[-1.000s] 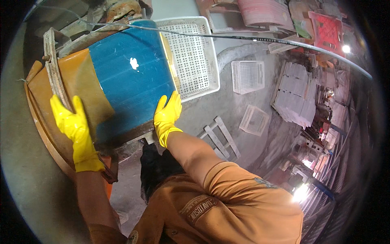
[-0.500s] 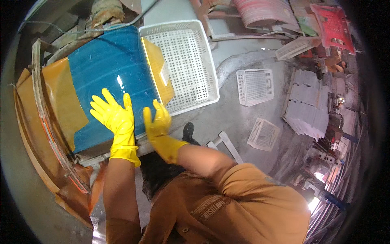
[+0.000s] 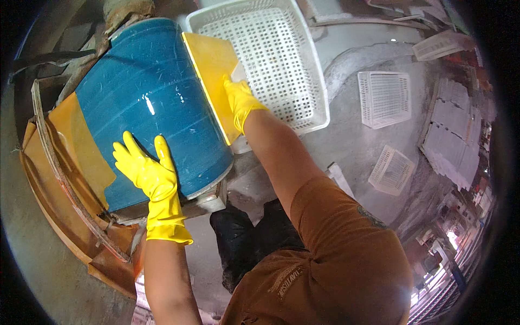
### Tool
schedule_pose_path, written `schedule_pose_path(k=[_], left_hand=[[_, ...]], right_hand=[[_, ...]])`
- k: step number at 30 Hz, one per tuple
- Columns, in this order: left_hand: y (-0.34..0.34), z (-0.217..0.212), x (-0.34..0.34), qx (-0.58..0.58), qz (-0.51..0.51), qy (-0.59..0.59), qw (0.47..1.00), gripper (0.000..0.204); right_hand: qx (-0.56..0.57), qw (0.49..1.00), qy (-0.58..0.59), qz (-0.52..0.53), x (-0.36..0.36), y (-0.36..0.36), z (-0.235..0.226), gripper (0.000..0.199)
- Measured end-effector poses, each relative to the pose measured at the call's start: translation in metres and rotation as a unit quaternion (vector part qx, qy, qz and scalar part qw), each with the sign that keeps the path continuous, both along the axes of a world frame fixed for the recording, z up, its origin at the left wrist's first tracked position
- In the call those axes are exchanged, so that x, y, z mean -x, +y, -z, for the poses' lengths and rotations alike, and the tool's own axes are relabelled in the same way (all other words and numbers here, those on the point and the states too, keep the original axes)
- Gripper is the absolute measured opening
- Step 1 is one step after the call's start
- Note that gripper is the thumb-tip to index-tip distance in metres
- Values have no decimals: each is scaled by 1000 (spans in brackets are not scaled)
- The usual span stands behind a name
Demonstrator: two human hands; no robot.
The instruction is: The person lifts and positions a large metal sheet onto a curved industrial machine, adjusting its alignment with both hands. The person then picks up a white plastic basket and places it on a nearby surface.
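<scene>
A curved blue drum (image 3: 151,103) with a wet shine and fine scratches lies in front of me. Above its near part is my left hand (image 3: 149,170) in a yellow rubber glove, fingers spread; whether it touches the surface I cannot tell. Along the drum's right edge stands a flat yellow board (image 3: 208,65), with a pale piece at its right side. My right hand (image 3: 242,103), also in a yellow glove, is closed on the board's right side beside that pale piece; its grip is partly hidden. An orange-yellow sheet (image 3: 81,141) covers the drum's left part.
A large white perforated crate (image 3: 317,81) sits just right of the board. Smaller white crates (image 3: 384,100) rest on the grey floor, with a stack of pale sheets (image 3: 452,130) farther right. A worn wooden bar (image 3: 59,157) runs along the left.
My right hand has moved right and away from me, from over the drum's edge onto the yellow board. The left hand stays spread over the drum. The view has shifted.
</scene>
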State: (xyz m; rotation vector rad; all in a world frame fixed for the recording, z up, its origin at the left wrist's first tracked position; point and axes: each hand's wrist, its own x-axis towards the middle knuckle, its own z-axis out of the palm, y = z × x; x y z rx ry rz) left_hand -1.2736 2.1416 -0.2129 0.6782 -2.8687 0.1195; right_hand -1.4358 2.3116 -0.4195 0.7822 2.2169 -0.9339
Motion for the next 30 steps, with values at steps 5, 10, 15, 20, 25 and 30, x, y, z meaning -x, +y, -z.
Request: schedule_pose_path(k=[5, 10, 15, 20, 25, 30], left_hand=[[-1, 3, -2, -15, -11, -3, 1000, 77], [4, -3, 9, -18, 1, 11, 1000, 75], [3, -3, 0, 17, -15, -3, 1000, 75], [6, -4, -3, 30, -32, -23, 999, 78], [10, -19, 0, -7, -51, -61, 997, 82], [13, -79, -22, -643, -39, 39, 764, 51]], right_hand=[[178, 977, -27, 115, -4, 19, -21, 60], [466, 867, -124, 125, -25, 99, 50, 59], [670, 684, -118, 263, -87, 152, -69, 64], [730, 660, -78, 158, -133, 210, -184, 88], [607, 784, 133, 21, -163, 239, -297, 81], [498, 810, 297, -93, -210, 250, -364, 87]])
